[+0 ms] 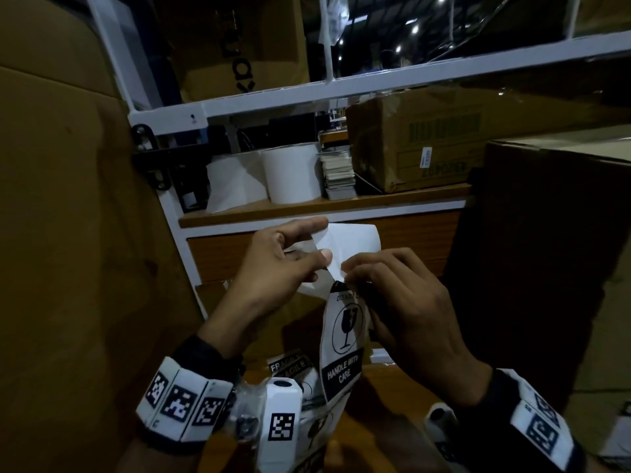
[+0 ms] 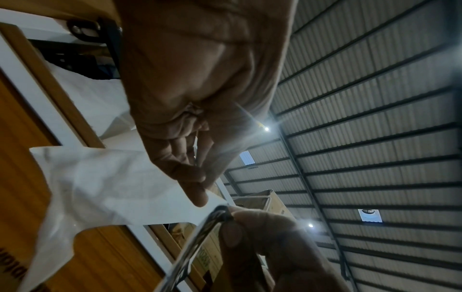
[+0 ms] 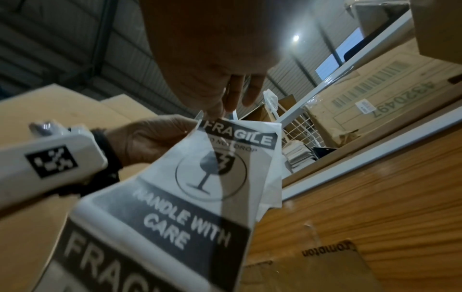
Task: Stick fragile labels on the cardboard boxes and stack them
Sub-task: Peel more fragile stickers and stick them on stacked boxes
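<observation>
Pinching a fragile label (image 1: 343, 331), both hands (image 1: 276, 264) raised.

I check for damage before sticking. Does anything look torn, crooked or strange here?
Nothing looks damaged. The fragile label is only curled while the right hand pinches its top and the left hand pulls the white backing paper off.

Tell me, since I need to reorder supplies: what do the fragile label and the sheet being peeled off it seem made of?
Fragile label: likely glossy printed paper or film; it curls and catches light. Backing sheet: thin white, slightly translucent release paper, creased where the left hand pinches it.
</observation>
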The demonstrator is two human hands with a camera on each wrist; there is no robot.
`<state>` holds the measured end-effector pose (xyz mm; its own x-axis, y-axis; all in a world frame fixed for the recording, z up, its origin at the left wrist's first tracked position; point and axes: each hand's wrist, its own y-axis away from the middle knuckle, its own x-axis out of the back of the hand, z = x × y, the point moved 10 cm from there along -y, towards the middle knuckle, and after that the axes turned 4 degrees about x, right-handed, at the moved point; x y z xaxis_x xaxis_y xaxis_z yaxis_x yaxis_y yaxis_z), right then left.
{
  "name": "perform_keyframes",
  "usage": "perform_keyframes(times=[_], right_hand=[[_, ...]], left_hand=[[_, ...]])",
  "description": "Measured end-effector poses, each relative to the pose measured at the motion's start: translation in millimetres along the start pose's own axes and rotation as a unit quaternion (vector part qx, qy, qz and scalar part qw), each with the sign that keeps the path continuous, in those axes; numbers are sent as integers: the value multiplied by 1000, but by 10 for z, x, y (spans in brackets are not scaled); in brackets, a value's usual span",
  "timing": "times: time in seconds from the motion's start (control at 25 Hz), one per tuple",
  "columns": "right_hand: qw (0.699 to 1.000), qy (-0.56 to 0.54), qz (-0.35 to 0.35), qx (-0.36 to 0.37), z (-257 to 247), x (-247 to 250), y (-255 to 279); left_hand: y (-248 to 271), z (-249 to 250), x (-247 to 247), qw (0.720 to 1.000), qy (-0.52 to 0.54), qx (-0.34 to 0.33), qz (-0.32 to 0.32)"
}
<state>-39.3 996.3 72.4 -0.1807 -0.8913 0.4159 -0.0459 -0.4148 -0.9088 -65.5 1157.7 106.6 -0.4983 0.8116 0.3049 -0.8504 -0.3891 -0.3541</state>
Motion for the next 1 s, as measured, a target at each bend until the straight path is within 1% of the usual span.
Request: perform_keyframes(times=[0.16,0.24,0.32,0.36,0.44,0.52,0.56,0.64,0.72,0.88,1.0], right_hand=[[997,60,18,33,-50,-19,66],[996,72,32,40,-90,2,94],[995,65,56,41,-121,65,143],[996,54,71,30,-113,110,156],[995,32,95,-24,-9,177,147],[992,28,95,-83,138,190,97],[992,34,83,-93,176,170,63],[995,44,52,-77,164,101,11],[996,40,44,-63,137,62,10],[993,23,70,-97,182,34,66],[990,-3,66,-122,219,-6,91]], left_hand=[[-7,-21,21,1000,-8,0,20],[-2,-25,14,999,-17,-1,27],[15,-20,67,998,-25,-10,51],[23,-8,119,997,-24,-19,67],[42,9,200,996,-15,-32,77],[68,20,202,998,-6,-38,56],[82,25,183,998,-3,-39,43],[101,27,152,999,17,-35,26],[103,20,155,998,57,-23,30],[99,-35,186,990,132,5,52],[108,-82,237,980,186,30,69]])
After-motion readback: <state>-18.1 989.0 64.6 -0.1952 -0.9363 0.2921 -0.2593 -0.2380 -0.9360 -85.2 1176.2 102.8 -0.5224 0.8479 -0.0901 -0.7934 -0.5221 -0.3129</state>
